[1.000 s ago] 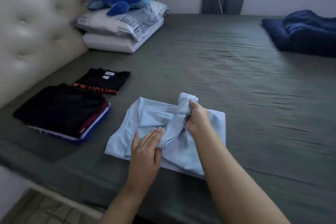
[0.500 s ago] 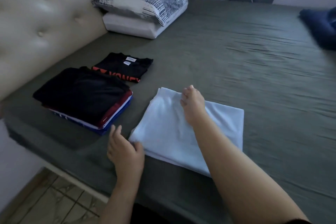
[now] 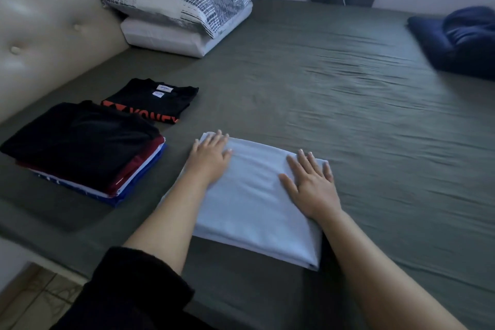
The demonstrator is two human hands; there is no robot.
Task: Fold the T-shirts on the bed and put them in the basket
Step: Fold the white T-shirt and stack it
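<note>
Now both hands lie flat, fingers straight, on the folded shirt (image 3: 254, 206). Left hand (image 3: 210, 154) presses its far left corner; right hand (image 3: 312, 182) its right side, gripping nothing.

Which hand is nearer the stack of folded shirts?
Left. The left hand presses the light blue shirt at its corner nearest the stack of folded shirts; the right hand presses the far side.

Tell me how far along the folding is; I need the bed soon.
Done: a folded stack and a black T-shirt lie by the headboard. In hand: left hand and right hand press the light blue T-shirt flat. Left: basketing everything; no basket is visible.
</note>
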